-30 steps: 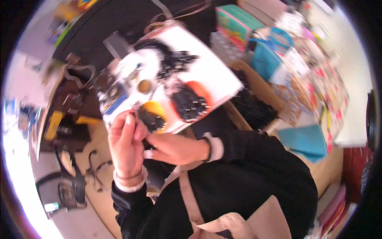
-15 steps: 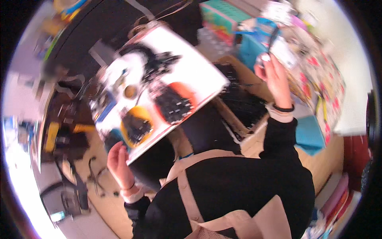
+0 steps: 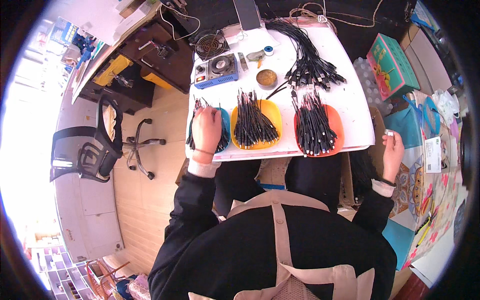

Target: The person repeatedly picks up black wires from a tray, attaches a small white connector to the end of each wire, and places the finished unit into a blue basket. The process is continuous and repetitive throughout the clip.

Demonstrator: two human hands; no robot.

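At the left end of the white table (image 3: 350, 60), my left hand (image 3: 206, 130) lies curled over the blue bowl (image 3: 224, 146) of short black cables. Its fingers are bent and closed, and whatever they grip is hidden. Off the table's right edge, my right hand (image 3: 393, 155) pinches a cable connector (image 3: 388, 133) with a pale, shiny tip; the rest of that cable does not show. Bundles of black cables (image 3: 252, 122) with bared reddish ends fill the yellow bowl (image 3: 276, 112). More such cables fill the orange bowl (image 3: 338, 132). A long black cable bundle (image 3: 305, 50) trails over the table's back.
Behind the bowls stand a blue soldering device (image 3: 217, 72), a round tin (image 3: 266, 79), a fan (image 3: 210, 46) and a solder spool (image 3: 268, 50). Right of the table are a green box (image 3: 392, 70) and a flower-patterned cloth (image 3: 440, 220). An office chair (image 3: 95, 140) stands at left.
My view has swung round and steadied over the table. My left hand has come from beside the table's near corner onto the blue bowl; my right hand stays off to the right, still pinching.
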